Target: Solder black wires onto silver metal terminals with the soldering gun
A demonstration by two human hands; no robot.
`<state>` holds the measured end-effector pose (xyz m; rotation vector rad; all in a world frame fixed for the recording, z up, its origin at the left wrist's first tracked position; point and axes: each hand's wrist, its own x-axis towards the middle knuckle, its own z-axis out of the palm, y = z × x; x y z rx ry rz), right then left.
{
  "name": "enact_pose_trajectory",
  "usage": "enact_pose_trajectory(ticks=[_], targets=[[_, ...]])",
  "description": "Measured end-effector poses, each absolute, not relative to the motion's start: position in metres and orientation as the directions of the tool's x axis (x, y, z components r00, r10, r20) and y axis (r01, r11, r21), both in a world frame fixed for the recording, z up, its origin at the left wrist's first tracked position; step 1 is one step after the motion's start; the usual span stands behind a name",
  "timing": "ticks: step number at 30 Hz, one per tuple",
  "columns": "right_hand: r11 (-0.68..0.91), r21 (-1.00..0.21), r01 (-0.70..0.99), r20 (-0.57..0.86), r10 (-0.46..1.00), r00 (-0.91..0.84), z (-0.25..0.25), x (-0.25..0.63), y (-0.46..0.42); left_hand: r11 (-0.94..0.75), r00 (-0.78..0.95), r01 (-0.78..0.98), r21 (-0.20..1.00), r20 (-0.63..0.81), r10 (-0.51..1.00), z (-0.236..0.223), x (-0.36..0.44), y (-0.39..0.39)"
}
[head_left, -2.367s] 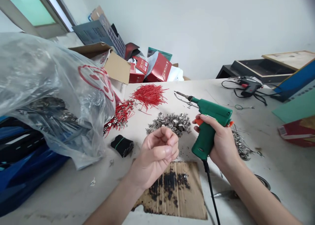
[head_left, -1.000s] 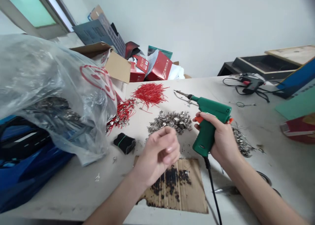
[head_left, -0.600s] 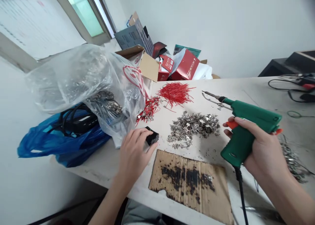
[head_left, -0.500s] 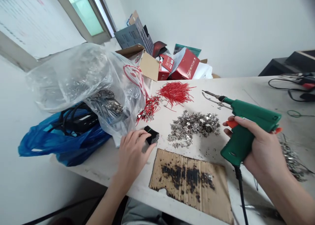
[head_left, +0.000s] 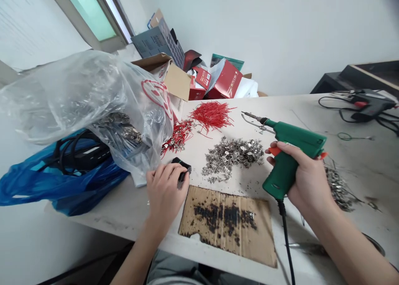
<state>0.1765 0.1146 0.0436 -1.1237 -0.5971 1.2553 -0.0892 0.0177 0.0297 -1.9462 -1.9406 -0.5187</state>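
Note:
My right hand (head_left: 307, 174) is wrapped around the grip of a green soldering gun (head_left: 296, 137), a finger by its orange trigger. The gun's metal tip and curved feed tube point left above the table. My left hand (head_left: 166, 189) is closed with fingertips and thumb on a small black block-like bundle (head_left: 180, 163) with a grey end; the fingers hide part of it. Between the hands lies a heap of small silver metal tabs (head_left: 232, 156). Nearer to me is a piece of cardboard (head_left: 258, 243) with dark burn spots and a small shiny piece on it.
Red wires (head_left: 213, 115) lie in a pile at the back, beside red wires with metal ends (head_left: 181, 135). A clear plastic bag (head_left: 124, 93) and a blue bag (head_left: 71, 189) crowd the left. Boxes (head_left: 222, 83) stand behind. More metal-ended wires (head_left: 338, 189) lie right.
My left hand's fingers have closed over the black bundle. The view has shifted, so most things appear further left. My right hand still holds the soldering gun.

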Motion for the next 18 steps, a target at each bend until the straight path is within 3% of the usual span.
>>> enact_pose_trajectory(ticks=[7,11,13,15,18], targets=[[-0.074,-0.882,-0.465,-0.210,0.946,0.248,0.047,0.173,0.113,-0.041,0.040,0.999,-0.010,0.548,0.836,0.028,-0.085,0.019],[-0.070,-0.887,-0.457,-0.193,0.954,0.228,0.046,0.174,0.115,-0.101,0.024,0.991,0.088,0.625,0.780,0.028,-0.082,0.017],[-0.061,-0.886,-0.460,-0.180,0.958,0.221,0.044,0.175,0.116,-0.147,-0.039,0.962,0.228,0.655,0.755,0.033,-0.072,0.017],[-0.054,-0.884,-0.464,-0.169,0.963,0.209,0.043,0.175,0.116,-0.185,-0.143,0.871,0.455,0.594,0.792,0.041,-0.054,0.020],[-0.055,-0.888,-0.457,-0.142,0.977,0.156,0.042,0.172,0.112,-0.202,-0.103,0.523,0.828,0.297,0.949,0.053,-0.021,0.039]])
